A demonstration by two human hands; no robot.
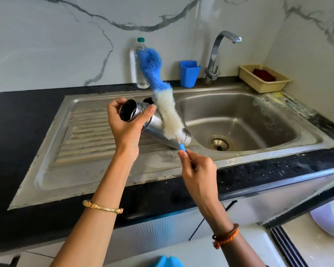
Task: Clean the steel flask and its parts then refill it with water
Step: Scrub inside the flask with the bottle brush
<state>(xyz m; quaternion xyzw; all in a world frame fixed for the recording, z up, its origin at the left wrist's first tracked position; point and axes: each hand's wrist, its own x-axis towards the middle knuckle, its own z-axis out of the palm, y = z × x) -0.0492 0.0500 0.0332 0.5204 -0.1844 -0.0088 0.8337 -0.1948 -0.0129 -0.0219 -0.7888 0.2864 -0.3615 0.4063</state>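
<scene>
Here, the left hand (126, 124) holds a steel flask (158, 130) up over the sink (239, 120). The fingers and thumb curl round the flask near its open mouth. The mouth points to the near left, at the camera. The bottom end of the flask tips down and to the right, just above the edge where the flat ribbed part of the sink meets the bowl.

The right hand (199, 170) is near the front edge of the sink. Its fingers are curled, and the fingertips pinch the blue end of a long bottle brush (162, 101). The brush stands up and leans far and left, in front of the flask. Its fluffy part is white lower down and blue at the top. The brush is outside the flask.

By the far wall a clear plastic bottle (141, 74) with a green cap stands behind the brush. A blue cup (189, 74) sits to the right of it, next to the tap (216, 54). A tan tray (264, 81) with something dark red in it sits at the far right corner. The left arm has a gold bangle (102, 207). The right arm has an orange band (226, 236).
</scene>
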